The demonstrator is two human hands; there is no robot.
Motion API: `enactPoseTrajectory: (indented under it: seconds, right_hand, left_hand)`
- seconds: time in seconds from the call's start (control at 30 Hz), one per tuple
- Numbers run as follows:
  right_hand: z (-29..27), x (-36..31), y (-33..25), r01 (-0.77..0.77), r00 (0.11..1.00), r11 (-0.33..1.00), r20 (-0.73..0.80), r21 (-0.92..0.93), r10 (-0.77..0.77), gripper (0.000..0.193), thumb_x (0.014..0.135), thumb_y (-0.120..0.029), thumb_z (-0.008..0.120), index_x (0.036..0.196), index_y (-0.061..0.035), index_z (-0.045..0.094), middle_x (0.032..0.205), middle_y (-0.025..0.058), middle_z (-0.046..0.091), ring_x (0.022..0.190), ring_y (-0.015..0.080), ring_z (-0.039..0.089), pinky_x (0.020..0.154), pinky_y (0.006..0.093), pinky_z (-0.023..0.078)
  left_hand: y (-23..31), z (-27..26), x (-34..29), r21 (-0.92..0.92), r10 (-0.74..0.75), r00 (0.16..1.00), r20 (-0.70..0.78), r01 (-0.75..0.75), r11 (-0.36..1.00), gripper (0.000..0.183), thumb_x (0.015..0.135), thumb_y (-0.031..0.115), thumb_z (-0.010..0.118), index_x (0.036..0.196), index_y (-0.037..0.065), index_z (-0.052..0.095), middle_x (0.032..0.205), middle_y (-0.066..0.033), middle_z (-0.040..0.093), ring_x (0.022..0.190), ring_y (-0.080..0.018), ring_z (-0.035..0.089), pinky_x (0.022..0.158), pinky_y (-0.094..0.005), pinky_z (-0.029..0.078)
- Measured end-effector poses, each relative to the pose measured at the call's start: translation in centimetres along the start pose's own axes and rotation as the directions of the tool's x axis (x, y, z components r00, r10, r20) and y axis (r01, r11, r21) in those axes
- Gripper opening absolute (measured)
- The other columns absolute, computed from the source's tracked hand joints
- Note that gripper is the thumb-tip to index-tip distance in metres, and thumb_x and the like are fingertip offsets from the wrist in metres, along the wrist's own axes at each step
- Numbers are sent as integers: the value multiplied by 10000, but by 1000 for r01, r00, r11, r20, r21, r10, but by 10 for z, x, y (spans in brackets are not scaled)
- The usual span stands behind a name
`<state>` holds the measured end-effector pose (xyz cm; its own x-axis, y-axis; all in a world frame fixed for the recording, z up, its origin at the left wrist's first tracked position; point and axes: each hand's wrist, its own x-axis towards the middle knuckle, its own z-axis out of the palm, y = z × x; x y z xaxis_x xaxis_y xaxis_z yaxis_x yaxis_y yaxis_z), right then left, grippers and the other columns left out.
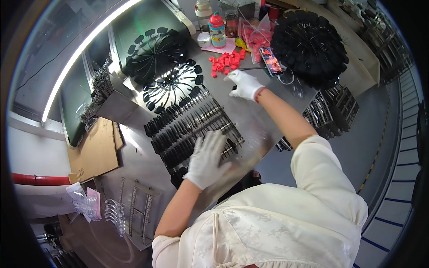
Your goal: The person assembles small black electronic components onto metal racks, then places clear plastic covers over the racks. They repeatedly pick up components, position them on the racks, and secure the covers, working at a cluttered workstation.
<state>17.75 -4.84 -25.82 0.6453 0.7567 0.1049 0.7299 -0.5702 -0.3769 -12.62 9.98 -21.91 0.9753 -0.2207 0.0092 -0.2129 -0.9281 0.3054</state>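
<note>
My left hand, in a white glove, is over the near side of a metal rack, its fingers stretched out and apart. Rows of thin black paddle-ended pieces fill that rack. Farther off, my right hand, gloved too, is just to the near right of a loose pile of small red caps. Its fingers are bent together, and a small dark bit shows beneath them; what they hold is hard to make out.
Fanned-out black paddle pieces lie beyond the rack, with a large black heap at far right. A lit phone with a cable, a drinking bottle and a bag of red pieces stand at the back. Cardboard lies left.
</note>
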Motion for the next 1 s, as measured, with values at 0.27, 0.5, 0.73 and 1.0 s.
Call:
enactPoseTrajectory:
  seconds: [0.27, 0.5, 0.73, 1.0]
  right_hand:
    - [-6, -135, -89, 497, 862, 828, -39, 261, -505, 563, 708, -297, 847, 1208, -85, 701, 1284, 119, 672, 1240, 312, 601, 1053, 433, 492]
    - [12, -161, -79, 260, 966, 931, -51, 257, -255, 615, 724, -295, 844, 1273, -79, 669, 1344, 103, 662, 1288, 324, 576, 1070, 433, 475]
    - [0, -162, -116, 384, 923, 919, 84, -95, -377, 805, 759, -466, 798, 1425, -87, 552, 1538, 135, 475, 1458, 298, 393, 1140, 498, 354]
    - [5, -180, -109, -53, 997, 996, -58, 75, 58, 955, 655, -448, 882, 1443, -57, 508, 1409, 237, 552, 1307, 397, 540, 1089, 496, 440]
  left_hand:
    - [-57, -20, -96, -511, -489, 772, -405, 252, 822, 665, 877, 5, 648, 1502, -55, 428, 1540, -216, 473, 1471, -344, 403, 1224, -415, 284]
    - [-98, -33, -129, -754, -716, 579, -390, 246, 609, 457, 1048, 74, 476, 1490, -41, 456, 1509, -174, 519, 1398, -239, 490, 1180, -356, 337]
    - [-161, -47, -141, -828, -851, 348, -394, 269, 493, 388, 1072, 218, 543, 1328, -63, 619, 1286, -141, 675, 1176, -201, 639, 1018, -322, 485]
    - [-274, -120, -72, -470, -702, 224, -676, 602, 646, 329, 893, 338, 737, 987, 23, 744, 883, -121, 731, 823, -253, 697, 815, -374, 536]
